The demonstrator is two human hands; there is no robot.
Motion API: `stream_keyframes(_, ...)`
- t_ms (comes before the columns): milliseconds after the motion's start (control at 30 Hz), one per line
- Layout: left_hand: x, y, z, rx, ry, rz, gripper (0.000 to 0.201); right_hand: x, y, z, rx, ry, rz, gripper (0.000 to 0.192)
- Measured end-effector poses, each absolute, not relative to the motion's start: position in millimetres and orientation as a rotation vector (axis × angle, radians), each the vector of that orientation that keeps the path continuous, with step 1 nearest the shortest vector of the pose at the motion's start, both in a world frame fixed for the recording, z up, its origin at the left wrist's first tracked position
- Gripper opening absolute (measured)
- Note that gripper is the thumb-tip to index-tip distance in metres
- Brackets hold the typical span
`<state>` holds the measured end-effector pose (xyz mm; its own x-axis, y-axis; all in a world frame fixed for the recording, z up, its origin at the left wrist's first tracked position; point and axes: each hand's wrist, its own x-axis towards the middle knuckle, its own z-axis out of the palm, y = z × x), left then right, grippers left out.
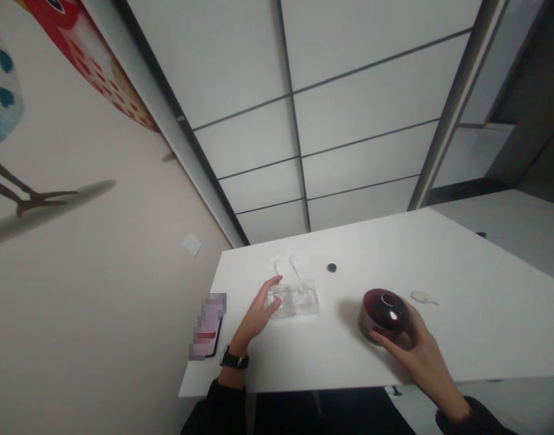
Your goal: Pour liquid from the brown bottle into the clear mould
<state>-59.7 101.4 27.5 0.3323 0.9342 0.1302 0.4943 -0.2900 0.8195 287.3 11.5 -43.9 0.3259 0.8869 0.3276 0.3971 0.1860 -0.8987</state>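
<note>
The room is dim and the light is soft. The white table looks brightest. A dark shadow lies left of the red jar. Everything looks a bit fuzzy. Straight lines bend near the edges.
</note>
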Motion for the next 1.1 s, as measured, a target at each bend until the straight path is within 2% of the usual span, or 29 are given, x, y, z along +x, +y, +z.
stream_keyframes(300,-63.1,109.1,11.6,1.856,1.192,0.881,0.063,289.2,11.1,-44.1,-1.396,-1.287,0.533,0.075)
stream_keyframes(500,-60.0,104.2,26.6,1.919,1.184,0.848,0.061,294.1,12.1,-45.3,-1.431,-1.333,0.548,0.076)
stream_keyframes(767,-36.8,113.8,49.8,2.088,1.228,0.703,0.096,287.4,10.7,-44.3,-1.444,-1.285,0.525,0.073)
stream_keyframes(1100,-25.4,95.2,38.0,2.099,1.295,0.658,0.105,287.2,12.1,-44.3,-1.437,-1.274,0.493,0.074)
